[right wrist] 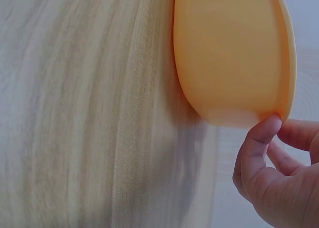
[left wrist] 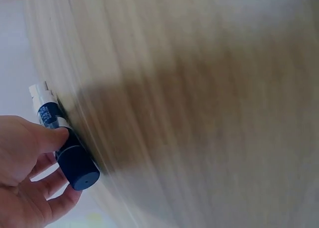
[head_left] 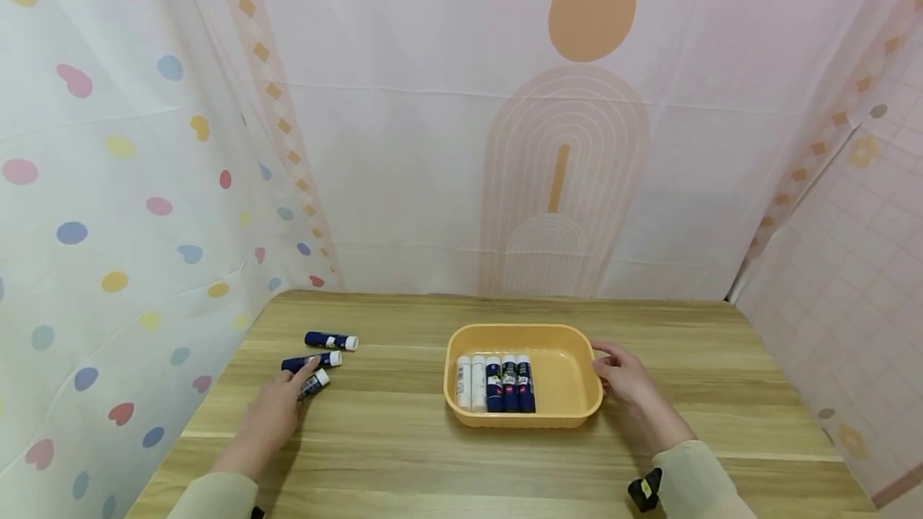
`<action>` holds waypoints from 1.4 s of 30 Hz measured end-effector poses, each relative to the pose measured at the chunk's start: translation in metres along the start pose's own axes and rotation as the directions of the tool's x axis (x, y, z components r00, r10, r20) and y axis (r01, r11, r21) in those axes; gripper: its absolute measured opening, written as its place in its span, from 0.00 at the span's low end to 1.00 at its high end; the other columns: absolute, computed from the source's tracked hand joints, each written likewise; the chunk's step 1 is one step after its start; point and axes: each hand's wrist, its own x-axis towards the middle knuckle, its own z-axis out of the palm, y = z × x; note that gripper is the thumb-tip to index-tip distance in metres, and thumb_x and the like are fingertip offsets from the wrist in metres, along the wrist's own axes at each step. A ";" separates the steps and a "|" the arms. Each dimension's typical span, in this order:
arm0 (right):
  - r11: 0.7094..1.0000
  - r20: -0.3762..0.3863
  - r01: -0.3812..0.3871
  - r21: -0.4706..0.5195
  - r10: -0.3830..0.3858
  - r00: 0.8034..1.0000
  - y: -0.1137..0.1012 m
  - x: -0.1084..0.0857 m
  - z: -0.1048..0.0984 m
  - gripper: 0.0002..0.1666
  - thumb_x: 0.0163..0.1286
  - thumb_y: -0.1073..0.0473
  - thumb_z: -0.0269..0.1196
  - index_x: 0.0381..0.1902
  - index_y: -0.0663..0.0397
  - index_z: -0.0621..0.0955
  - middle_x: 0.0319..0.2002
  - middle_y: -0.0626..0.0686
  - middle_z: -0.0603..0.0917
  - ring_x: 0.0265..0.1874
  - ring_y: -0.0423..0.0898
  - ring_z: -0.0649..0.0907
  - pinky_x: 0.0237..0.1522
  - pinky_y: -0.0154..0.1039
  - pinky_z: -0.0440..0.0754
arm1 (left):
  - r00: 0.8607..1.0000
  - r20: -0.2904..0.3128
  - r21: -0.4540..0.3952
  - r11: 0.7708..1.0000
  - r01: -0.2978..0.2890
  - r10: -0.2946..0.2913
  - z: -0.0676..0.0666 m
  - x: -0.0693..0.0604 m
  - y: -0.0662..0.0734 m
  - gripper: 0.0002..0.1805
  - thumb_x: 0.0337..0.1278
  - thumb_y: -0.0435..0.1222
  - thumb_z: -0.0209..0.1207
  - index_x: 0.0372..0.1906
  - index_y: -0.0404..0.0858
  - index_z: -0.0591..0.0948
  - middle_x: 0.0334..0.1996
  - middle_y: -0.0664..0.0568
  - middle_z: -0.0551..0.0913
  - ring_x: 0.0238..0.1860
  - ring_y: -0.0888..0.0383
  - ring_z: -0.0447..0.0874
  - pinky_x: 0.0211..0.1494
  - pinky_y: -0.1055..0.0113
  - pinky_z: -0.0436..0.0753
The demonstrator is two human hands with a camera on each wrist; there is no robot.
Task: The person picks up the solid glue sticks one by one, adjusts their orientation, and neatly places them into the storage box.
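Observation:
At the left of the table, my left hand (head_left: 274,415) pinches a navy glue stick (left wrist: 75,156) with a white cap between thumb and fingers. This glue stick (head_left: 313,384) lies tilted beside the hand in the head view. Just beyond it, under the fingertips, is a second navy glue stick (head_left: 332,359); a third navy glue stick (head_left: 330,340) lies farther back. My right hand (head_left: 626,375) grips the right end of a yellow tray (right wrist: 234,54), thumb and fingers on its rim. Inside the tray, two white glue sticks (head_left: 472,383) stand beside three navy glue sticks (head_left: 509,383) in a row at the left.
The wooden table (head_left: 382,455) meets a pale patterned curtain (head_left: 404,183) at the back. A dotted curtain (head_left: 108,263) hangs along the left side and another curtain (head_left: 851,279) along the right.

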 end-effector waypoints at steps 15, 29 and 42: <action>1.000 0.006 -0.002 0.023 0.002 1.000 0.000 -0.001 -0.001 0.25 0.72 0.68 0.50 0.66 0.64 0.65 0.39 0.56 0.74 0.28 0.44 0.77 0.28 0.34 0.77 | 0.991 -0.126 -0.219 0.973 -0.074 0.047 -0.008 0.011 0.025 0.39 0.56 0.29 0.61 0.72 0.47 0.59 0.48 0.31 0.73 0.42 0.39 0.78 0.40 0.44 0.79; 1.000 0.008 0.009 0.021 -0.010 1.000 0.001 0.001 0.000 0.25 0.71 0.68 0.50 0.66 0.65 0.65 0.38 0.57 0.74 0.27 0.44 0.77 0.27 0.33 0.76 | 0.991 -0.027 -0.651 0.754 0.082 -0.131 -0.018 0.028 0.084 0.35 0.58 0.27 0.58 0.67 0.31 0.53 0.39 0.41 0.65 0.36 0.54 0.66 0.34 0.74 0.71; 0.999 -0.001 0.012 0.045 -0.012 1.000 0.001 0.001 0.002 0.25 0.71 0.69 0.50 0.65 0.65 0.66 0.36 0.55 0.73 0.27 0.43 0.76 0.26 0.32 0.76 | 0.976 -0.164 -0.558 0.829 0.030 -0.146 -0.011 0.046 0.153 0.35 0.56 0.27 0.59 0.68 0.36 0.58 0.50 0.33 0.69 0.50 0.40 0.71 0.55 0.47 0.75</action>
